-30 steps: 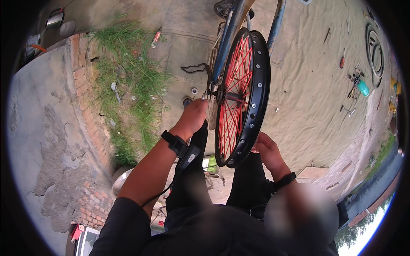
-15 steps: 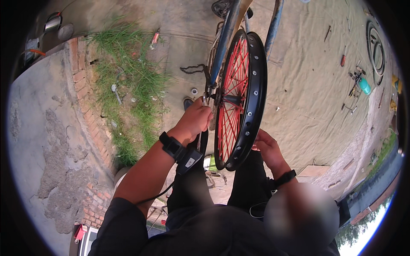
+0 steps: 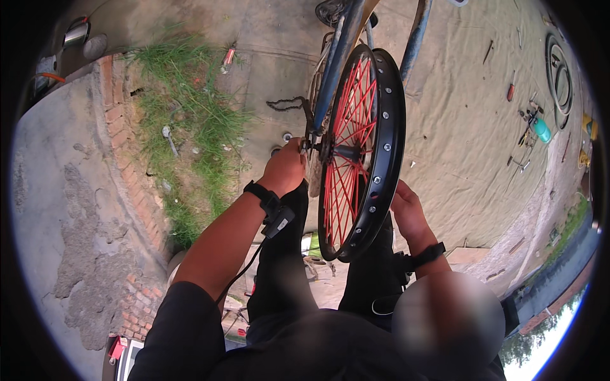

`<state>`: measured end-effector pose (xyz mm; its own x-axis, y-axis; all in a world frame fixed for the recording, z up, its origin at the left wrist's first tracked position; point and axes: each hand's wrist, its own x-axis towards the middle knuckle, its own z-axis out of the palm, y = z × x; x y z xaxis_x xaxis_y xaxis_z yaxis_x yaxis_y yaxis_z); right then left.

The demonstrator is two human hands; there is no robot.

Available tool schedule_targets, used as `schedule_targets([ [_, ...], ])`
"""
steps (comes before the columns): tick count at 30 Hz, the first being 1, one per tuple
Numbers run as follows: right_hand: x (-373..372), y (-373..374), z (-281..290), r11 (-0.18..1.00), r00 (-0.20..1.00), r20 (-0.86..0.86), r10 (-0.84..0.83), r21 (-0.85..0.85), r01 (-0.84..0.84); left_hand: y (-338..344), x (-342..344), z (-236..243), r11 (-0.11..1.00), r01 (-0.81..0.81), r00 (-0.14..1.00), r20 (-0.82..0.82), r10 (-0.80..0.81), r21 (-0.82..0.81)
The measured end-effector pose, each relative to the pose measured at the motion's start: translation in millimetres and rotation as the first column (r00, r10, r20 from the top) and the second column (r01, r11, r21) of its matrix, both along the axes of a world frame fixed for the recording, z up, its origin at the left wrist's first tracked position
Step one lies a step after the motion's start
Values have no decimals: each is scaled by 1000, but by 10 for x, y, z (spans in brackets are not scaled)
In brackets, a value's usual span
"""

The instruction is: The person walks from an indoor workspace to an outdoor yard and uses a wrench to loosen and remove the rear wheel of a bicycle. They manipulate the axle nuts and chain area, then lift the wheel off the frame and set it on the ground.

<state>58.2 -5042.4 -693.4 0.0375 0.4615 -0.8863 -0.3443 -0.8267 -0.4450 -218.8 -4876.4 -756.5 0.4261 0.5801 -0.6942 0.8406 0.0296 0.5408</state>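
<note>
Plainly, the wheel [image 3: 347, 152] (red-spoked) stands between both hands [image 3: 285, 170] [image 3: 410, 213].

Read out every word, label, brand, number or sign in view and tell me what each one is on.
No text can be read.
Pale label on the black box near the left wrist: too small to read.
Red-and-white item by the grass: too small to tell any print.
Wheel rim: no lettering that I can make out.

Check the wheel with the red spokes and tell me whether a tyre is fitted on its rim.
No, the black rim is bare, with a row of silver spoke ends showing along its outer face.
</note>
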Motion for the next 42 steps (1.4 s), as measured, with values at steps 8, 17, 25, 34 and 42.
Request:
schedule_targets([
  [8,-79,513,30,994,988,115,-108,17,106,21,-34,-40,999,30,1000,3,-30,30],
  [17,-191,722,72,989,987,78,-142,-38,145,-18,-107,304,981,90,996,-9,-93,-170],
  [25,-143,675,-93,978,975,74,-211,13,210,299,-59,887,265,-433,734,-166,659,-861],
  [34,-84,611,-226,975,975,39,-220,32,219,67,-193,749,582,-427,869,-135,476,-692],
  [42,-36,607,-205,962,959,-73,-272,-50,269,-18,-232,672,605,-491,837,-146,527,-627],
])
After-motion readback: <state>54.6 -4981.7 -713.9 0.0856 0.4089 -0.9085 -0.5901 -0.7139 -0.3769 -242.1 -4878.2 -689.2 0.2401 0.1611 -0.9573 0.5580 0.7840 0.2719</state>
